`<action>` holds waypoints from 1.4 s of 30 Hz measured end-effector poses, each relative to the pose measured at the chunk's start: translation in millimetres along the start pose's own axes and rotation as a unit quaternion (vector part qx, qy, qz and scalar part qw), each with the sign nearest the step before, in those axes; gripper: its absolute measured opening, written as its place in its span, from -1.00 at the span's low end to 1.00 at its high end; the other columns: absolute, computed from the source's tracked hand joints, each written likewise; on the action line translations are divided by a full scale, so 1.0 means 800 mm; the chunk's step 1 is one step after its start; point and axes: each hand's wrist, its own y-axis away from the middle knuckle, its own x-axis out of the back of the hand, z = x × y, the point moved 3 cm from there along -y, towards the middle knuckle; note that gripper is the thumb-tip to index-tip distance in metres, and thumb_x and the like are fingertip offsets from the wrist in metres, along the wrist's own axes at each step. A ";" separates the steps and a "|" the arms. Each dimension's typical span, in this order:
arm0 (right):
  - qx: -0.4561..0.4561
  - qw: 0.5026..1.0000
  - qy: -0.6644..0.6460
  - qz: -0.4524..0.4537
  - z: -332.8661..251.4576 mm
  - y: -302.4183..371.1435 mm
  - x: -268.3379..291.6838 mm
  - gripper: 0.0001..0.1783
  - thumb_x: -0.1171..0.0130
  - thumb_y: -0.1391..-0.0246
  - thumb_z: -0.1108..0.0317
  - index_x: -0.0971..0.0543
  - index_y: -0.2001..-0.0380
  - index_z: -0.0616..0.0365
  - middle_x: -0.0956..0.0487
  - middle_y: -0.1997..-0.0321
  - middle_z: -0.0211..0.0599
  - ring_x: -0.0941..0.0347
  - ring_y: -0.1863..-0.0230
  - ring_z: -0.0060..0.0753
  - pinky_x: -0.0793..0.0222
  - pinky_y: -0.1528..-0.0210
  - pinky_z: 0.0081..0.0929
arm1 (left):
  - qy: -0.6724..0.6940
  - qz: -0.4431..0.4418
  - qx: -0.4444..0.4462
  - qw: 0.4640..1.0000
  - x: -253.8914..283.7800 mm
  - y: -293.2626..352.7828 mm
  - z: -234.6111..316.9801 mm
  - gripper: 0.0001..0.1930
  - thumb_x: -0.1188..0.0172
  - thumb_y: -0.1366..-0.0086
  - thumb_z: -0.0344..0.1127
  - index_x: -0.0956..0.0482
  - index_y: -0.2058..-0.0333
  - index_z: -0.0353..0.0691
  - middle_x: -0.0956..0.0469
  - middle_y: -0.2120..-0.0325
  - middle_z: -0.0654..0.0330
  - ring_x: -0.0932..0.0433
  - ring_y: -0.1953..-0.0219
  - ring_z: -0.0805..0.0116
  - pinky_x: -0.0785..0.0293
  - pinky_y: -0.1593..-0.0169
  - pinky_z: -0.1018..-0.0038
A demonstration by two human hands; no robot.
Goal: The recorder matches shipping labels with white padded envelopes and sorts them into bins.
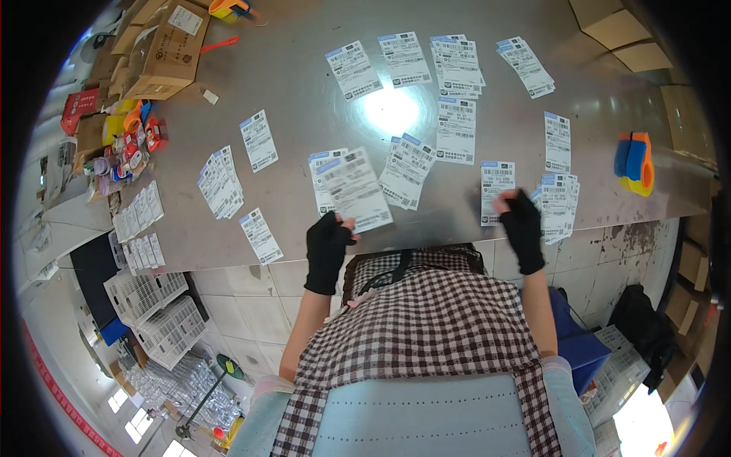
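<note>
My left hand (330, 250), in a black fingerless glove, is closed on the lower edge of a white shipping label (356, 188) in front of my body. The held label tilts over another label (320, 161) on the metal table. My right hand (522, 228), gloved the same way, is at the right edge of a single label (499, 174). Motion blurs its fingertips, and I cannot tell whether they grip that label. Two overlapping labels (408, 171) lie to the right of the held one. Beside my right hand is a small pile of labels (561, 204).
Further labels lie singly and in piles on the metal table (297, 107). A blue, orange and yellow tape dispenser (636, 164) stands at the right. Cardboard boxes (169, 49) and tape rolls (129, 145) crowd the left end. White plastic crates (164, 312) are below the left edge.
</note>
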 end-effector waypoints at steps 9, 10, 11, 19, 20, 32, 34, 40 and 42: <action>-0.183 0.930 -0.206 -0.244 -0.057 0.032 -0.142 -0.77 -0.09 -0.03 0.32 -0.48 0.32 0.28 -0.51 0.45 -0.39 -0.42 0.54 -0.64 -0.35 0.50 -0.69 | -0.059 -0.100 0.054 0.992 -0.037 0.021 0.028 -0.86 -0.06 -0.15 -0.45 -0.49 0.33 -0.40 -0.52 0.48 0.20 -0.46 0.50 0.51 -0.41 0.42 0.61; -0.182 0.929 -0.207 -0.247 -0.054 0.030 -0.136 -0.77 -0.09 -0.03 0.32 -0.48 0.32 0.28 -0.51 0.45 -0.39 -0.42 0.54 -0.64 -0.35 0.50 -0.69 | -0.059 -0.097 0.053 0.992 -0.029 0.016 0.016 -0.86 -0.06 -0.15 -0.45 -0.49 0.33 -0.40 -0.52 0.48 0.20 -0.46 0.50 0.51 -0.41 0.42 0.61; -0.196 0.944 -0.163 -0.208 -0.046 0.026 -0.123 -0.80 -0.09 -0.03 0.32 -0.49 0.37 0.27 -0.50 0.48 -0.41 -0.41 0.59 -0.63 -0.33 0.55 -0.70 | -0.082 -0.068 -0.006 0.994 -0.015 0.008 0.000 -0.85 -0.06 -0.15 -0.45 -0.49 0.31 -0.37 -0.53 0.48 0.21 -0.46 0.49 0.51 -0.41 0.41 0.60; -0.158 0.984 -0.046 0.060 0.025 0.010 0.056 -0.83 -0.12 0.00 0.35 -0.44 0.59 0.18 -0.44 0.69 -0.45 -0.34 0.71 -0.69 -0.21 0.68 -0.75 | -0.461 0.252 -0.153 0.837 0.037 -0.032 -0.022 -0.52 -0.36 0.19 -0.26 -0.35 0.27 -0.24 -0.44 0.47 0.17 -0.46 0.45 0.31 -0.41 0.35 0.44; -0.159 0.983 -0.045 0.083 0.027 0.011 0.076 -0.83 -0.12 0.00 0.36 -0.43 0.59 0.18 -0.44 0.70 -0.44 -0.33 0.72 -0.69 -0.20 0.69 -0.74 | -0.460 0.251 -0.153 0.838 0.039 -0.033 -0.022 -0.52 -0.36 0.19 -0.26 -0.35 0.27 -0.24 -0.44 0.47 0.17 -0.46 0.45 0.31 -0.41 0.35 0.44; -0.220 0.957 0.081 0.170 0.060 0.030 0.229 -0.75 -0.15 0.04 0.26 -0.45 0.59 0.22 -0.40 0.67 -0.48 -0.27 0.68 -0.71 -0.17 0.63 -0.72 | -0.404 0.163 -0.121 0.892 0.062 -0.056 -0.026 -0.58 -0.38 0.22 -0.31 -0.38 0.37 -0.20 -0.45 0.59 0.21 -0.48 0.51 0.32 -0.41 0.39 0.43; -0.227 0.960 0.079 0.144 0.063 0.030 0.228 -0.75 -0.15 0.05 0.25 -0.46 0.60 0.21 -0.39 0.66 -0.50 -0.26 0.68 -0.72 -0.15 0.62 -0.72 | -0.396 0.161 -0.114 0.897 0.065 -0.058 -0.027 -0.60 -0.38 0.23 -0.32 -0.38 0.40 -0.22 -0.44 0.61 0.21 -0.46 0.52 0.33 -0.39 0.40 0.44; -0.248 0.960 0.097 0.082 0.074 0.027 0.215 -0.73 -0.18 0.11 0.21 -0.45 0.63 0.19 -0.39 0.67 -0.50 -0.25 0.65 -0.72 -0.12 0.61 -0.71 | -0.398 0.141 -0.099 0.901 0.074 -0.063 -0.027 -0.67 -0.37 0.23 -0.28 -0.40 0.52 -0.26 -0.44 0.63 0.19 -0.42 0.55 0.38 -0.35 0.43 0.48; -0.220 0.964 0.129 0.073 0.087 0.021 0.206 -0.71 -0.20 0.13 0.20 -0.45 0.64 0.21 -0.39 0.68 -0.47 -0.26 0.65 -0.65 -0.14 0.60 -0.65 | -0.390 0.122 -0.061 0.911 0.074 -0.065 -0.025 -0.69 -0.35 0.20 -0.26 -0.41 0.58 -0.29 -0.44 0.68 0.20 -0.40 0.60 0.41 -0.33 0.46 0.49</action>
